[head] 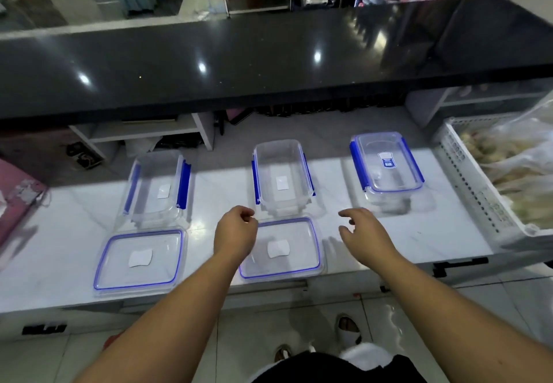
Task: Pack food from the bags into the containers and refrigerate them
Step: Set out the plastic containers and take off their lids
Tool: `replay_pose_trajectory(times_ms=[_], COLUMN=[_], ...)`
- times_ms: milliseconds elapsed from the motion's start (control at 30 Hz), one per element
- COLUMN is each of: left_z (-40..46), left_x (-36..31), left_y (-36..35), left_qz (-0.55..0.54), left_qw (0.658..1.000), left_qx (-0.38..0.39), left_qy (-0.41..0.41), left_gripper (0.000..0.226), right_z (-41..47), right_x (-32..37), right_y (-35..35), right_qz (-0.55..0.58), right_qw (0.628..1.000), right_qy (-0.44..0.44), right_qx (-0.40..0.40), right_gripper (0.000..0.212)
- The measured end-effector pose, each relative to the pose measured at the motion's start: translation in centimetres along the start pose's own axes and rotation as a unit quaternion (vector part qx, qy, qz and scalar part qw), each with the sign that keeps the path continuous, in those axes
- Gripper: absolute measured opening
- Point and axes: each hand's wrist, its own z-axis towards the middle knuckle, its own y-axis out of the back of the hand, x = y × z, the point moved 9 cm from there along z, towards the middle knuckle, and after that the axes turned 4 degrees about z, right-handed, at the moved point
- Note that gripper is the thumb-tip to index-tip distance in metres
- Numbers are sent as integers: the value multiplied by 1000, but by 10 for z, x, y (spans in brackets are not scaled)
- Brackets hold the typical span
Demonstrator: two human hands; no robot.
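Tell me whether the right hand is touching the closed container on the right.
Apart. The head view shows the right hand hovering open with bare white counter between its fingers and the closed container.

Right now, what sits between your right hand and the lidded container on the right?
Nothing. In the head view the stretch of white counter between the right hand and the lidded container is bare; the middle container stands off to the left.
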Motion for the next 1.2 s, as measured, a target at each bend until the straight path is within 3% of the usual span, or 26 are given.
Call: replay_pose_trajectory(times_ms=[333, 567, 700, 867, 1033, 1200], left_z=[10, 32, 40, 44, 38, 41], left_x=[-153, -208, -212, -210, -211, -210], left_y=[-96, -177, -205, -234, -259, -268], left_qz=[-50, -80, -113, -194, -351, -362], left_qw=[993, 994, 989, 969, 911, 908], left_qx=[50, 74, 59, 54, 88, 80], left_qy=[-92, 0, 76, 141, 199, 194], left_gripper=[19, 19, 22, 29, 19, 25], right_z=[64, 130, 154, 172, 178, 181], right_x=[-37, -110, -142, -170, -201, -209], right_y=[101, 165, 167, 153, 144, 139], right_qz=[10, 65, 97, 253, 411, 453], right_qw=[993, 992, 988, 950, 880, 860], right_qy=[45, -48, -121, -179, -234, -233], right_qx=[-113, -101, -18, 42, 49, 41], right_gripper=[30, 34, 42, 23, 18, 13])
